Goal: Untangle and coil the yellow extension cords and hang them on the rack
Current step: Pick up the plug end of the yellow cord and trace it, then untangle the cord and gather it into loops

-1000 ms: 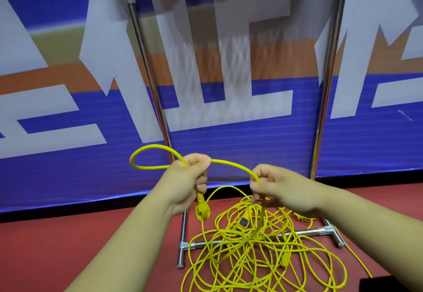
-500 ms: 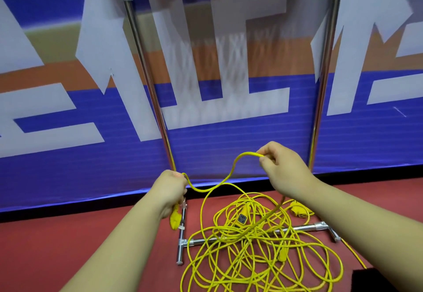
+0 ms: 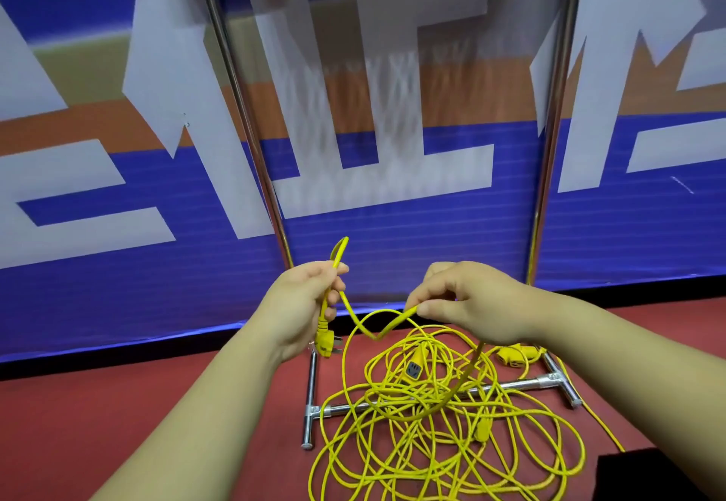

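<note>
Left hand (image 3: 302, 304) clenched around the yellow cord (image 3: 355, 318) near its plug (image 3: 325, 343); a small loop sticks up above the fist. Right hand (image 3: 471, 304) pinches the same cord between thumb and forefinger. Cord sags between the hands. Tangled pile of cords (image 3: 432, 422) lies on red floor (image 3: 118, 422), over the rack (image 3: 510, 386) base. Banner (image 3: 118, 147) behind: large white characters, cropped, unreadable.

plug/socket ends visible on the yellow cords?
4. Plug hanging under the left hand; socket atop the pile; connector by the rack's right foot; one low in the tangle. More may be buried.
</note>
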{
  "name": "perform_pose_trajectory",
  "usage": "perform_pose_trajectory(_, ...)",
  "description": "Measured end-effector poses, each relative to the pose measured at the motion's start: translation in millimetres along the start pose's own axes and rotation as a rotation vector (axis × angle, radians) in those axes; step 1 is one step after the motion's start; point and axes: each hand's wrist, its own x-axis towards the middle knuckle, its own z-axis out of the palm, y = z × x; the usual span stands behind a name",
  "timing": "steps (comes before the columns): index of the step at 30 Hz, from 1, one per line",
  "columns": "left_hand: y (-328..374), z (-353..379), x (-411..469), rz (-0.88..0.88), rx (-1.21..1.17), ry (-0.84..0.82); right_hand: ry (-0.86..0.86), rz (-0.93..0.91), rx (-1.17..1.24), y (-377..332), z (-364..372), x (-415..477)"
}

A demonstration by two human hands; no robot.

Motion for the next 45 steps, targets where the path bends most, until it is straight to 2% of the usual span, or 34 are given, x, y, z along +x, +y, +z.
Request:
perform_pose_trajectory(4, 11.5, 16.5, -12.2, 0.044, 0.035, -0.113, -0.028, -0.041, 0.080, -11.9, -3.6, -2.4)
perform_pose_trajectory(10, 19.3, 24.7, -24.7, 0.074, 0.234, -0.286, 0.168, 0.010, 0.379, -13.6, -14.7, -2.8)
perform_pose_trajectory(14, 21.0, 29.1, -24.9, 0.147, 0.313, -0.269, 0.179, 0.042, 0.482, -14.3, -14.5, -7.2)
perform_pose_trajectory(20, 29.3, 20.7, -15.5, 0.190, -0.019, -0.166, 0.030, 0.190, 0.750, -3.0, -8.9, -11.7)
perform_pose_trajectory(23, 27.7, 15.2, -12.2, 0.117, -0.132, -0.187, 0.095, 0.221, 0.807, -2.3, -10.4, -10.5)
perform_pose_trajectory(26, 23.7, 10.7, -7.5, 0.051, -0.124, -0.105, 0.265, 0.205, 0.651, 1.4, -14.9, -8.0)
perform_pose_trajectory(29, 21.7, 4.4, -4.6, 0.013, -0.051, 0.009, 0.393, 0.138, 0.238, 10.5, -23.5, -8.2)
perform_pose_trajectory(31, 20.9, 4.2, -7.8, 0.008, 0.000, -0.014, 0.356, 0.082, 0.042, 11.0, -28.2, -10.0)
perform_pose_trajectory(33, 20.9, 7.6, -11.8, 0.017, 0.099, -0.067, 0.275, 0.018, -0.031, 6.4, -28.2, -10.7)
perform_pose_trajectory(36, 23.5, 14.2, -18.3, 0.038, 0.342, -0.179, 0.180, -0.069, -0.074, -2.4, -23.2, -9.0)
perform_pose_trajectory(38, 25.2, 18.8, -22.2, 0.061, 0.459, -0.275, 0.177, -0.092, -0.052, -7.8, -19.6, -7.8)
perform_pose_trajectory(42, 27.1, 28.1, -28.1, 0.087, 0.535, -0.353, 0.283, -0.103, 0.056, -14.6, -16.9, -5.0)
perform_pose_trajectory(45, 26.5, 30.8, -27.6, 0.119, 0.482, -0.341, 0.368, -0.071, 0.176, -16.5, -19.0, -3.7)
